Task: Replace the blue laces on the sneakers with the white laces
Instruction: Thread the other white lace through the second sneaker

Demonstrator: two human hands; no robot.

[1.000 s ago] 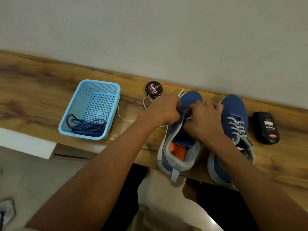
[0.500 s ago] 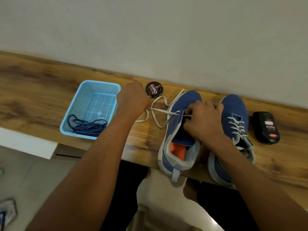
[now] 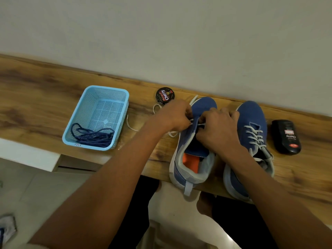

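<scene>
Inside light-blue basket [image 3: 125, 97]: tangled blue laces [image 3: 93, 136].

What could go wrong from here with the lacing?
1. The loose white lace trails across the wooden shelf toward the round black polish tin; a hard pull by the left hand might drag the tin.
2. The blue sneaker being laced overhangs the shelf's front edge; pressure from the right hand could tip it off.
</scene>
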